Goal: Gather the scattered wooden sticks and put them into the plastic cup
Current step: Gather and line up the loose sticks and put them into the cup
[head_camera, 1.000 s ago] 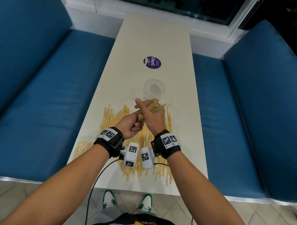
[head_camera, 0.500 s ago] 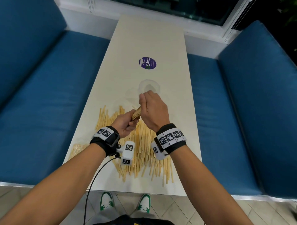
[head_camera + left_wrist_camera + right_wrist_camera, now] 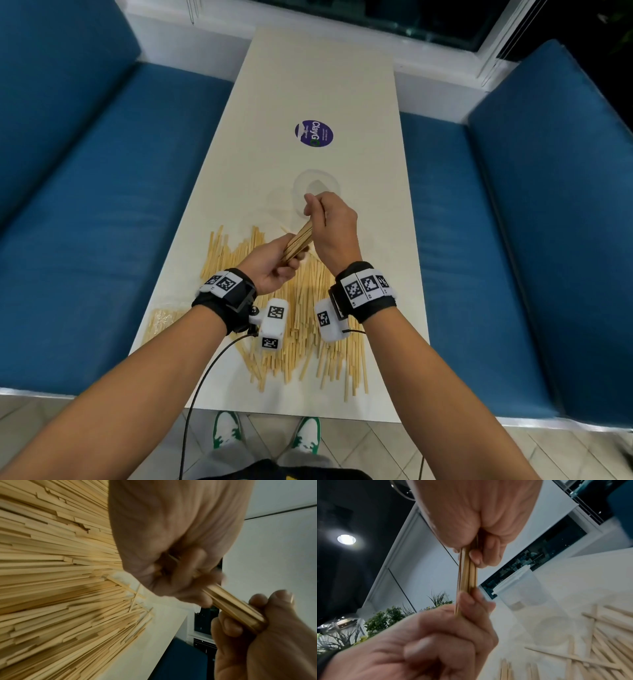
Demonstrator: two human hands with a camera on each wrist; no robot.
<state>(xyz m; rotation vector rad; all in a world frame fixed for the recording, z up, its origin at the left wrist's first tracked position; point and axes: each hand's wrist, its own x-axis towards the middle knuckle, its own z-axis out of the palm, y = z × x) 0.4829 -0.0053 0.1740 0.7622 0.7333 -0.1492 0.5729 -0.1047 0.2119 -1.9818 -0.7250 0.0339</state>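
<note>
One plastic cup [image 3: 317, 192] is counted at the far end of the sticks. One bundle of sticks [image 3: 298, 244] is held between two hands, the left hand [image 3: 270, 263] and the right hand [image 3: 334, 229]. The loose sticks [image 3: 308, 335] on the one bench [image 3: 325, 68] are too many to count. One round sticker [image 3: 313, 133] is seen farther off, and two blue seats [image 3: 102, 205], left and right.

Your surface [image 3: 308, 68] is a long cream top running away from you toward 12 o'clock. A wide heap of loose wooden sticks [image 3: 308, 342] covers its near end. Just beyond them stands the clear plastic cup [image 3: 317, 192], upright. Farther at 12 o'clock lies a round purple sticker [image 3: 314, 133]. At 9 o'clock, by the near left edge, lies a clear packet of sticks [image 3: 161, 320].
</note>
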